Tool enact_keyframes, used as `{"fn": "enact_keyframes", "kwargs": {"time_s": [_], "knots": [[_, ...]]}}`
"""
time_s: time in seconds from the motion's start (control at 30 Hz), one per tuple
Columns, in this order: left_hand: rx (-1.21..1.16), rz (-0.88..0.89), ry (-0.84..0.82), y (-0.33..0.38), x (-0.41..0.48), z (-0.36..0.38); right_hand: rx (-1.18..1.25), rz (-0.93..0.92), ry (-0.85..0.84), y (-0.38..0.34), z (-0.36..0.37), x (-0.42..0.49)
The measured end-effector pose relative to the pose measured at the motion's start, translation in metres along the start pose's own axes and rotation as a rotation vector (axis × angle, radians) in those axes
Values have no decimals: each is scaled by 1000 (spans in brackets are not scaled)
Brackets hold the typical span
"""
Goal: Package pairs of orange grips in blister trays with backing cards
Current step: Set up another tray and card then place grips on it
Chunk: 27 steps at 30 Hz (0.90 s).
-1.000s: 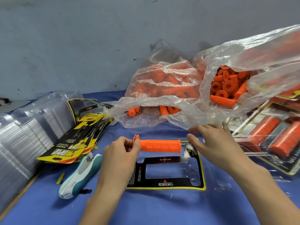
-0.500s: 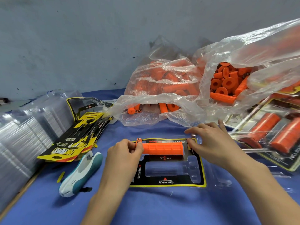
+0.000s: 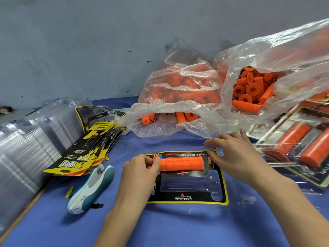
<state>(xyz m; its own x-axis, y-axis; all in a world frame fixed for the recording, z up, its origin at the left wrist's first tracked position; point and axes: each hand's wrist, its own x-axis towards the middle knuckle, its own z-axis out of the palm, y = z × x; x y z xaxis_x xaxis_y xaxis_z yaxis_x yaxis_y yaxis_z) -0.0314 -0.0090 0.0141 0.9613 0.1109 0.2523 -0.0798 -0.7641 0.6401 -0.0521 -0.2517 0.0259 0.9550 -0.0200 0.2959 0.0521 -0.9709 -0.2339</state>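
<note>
Light is even and fairly bright, seemingly from above, with a cool bluish cast. Shadows are soft and short: a faint one lies under the stapler (image 3: 90,189) and beneath the cards (image 3: 83,154) on the left. Glare streaks the clear bags (image 3: 178,111) far right and the stacked trays (image 3: 21,154) at the left edge. Wide-angle distortion bends the edges, and the corners are slightly soft. The centre is sharp; printed text is readable.

The orange grip (image 3: 181,163) looks matt rubber with a moulded block pattern. The blister tray (image 3: 216,188) is glossy clear plastic over a printed card (image 3: 185,199). Blue cloth (image 3: 160,227) covers the table; the bags (image 3: 179,125) are crinkled, shiny film.
</note>
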Motion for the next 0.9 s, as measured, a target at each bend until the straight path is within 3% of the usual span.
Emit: {"fn": "enact_keyframes", "kwargs": {"time_s": [0.9], "knots": [[88,125,9,-3,-5,-3,17,-3,-4,1,4,2]]}}
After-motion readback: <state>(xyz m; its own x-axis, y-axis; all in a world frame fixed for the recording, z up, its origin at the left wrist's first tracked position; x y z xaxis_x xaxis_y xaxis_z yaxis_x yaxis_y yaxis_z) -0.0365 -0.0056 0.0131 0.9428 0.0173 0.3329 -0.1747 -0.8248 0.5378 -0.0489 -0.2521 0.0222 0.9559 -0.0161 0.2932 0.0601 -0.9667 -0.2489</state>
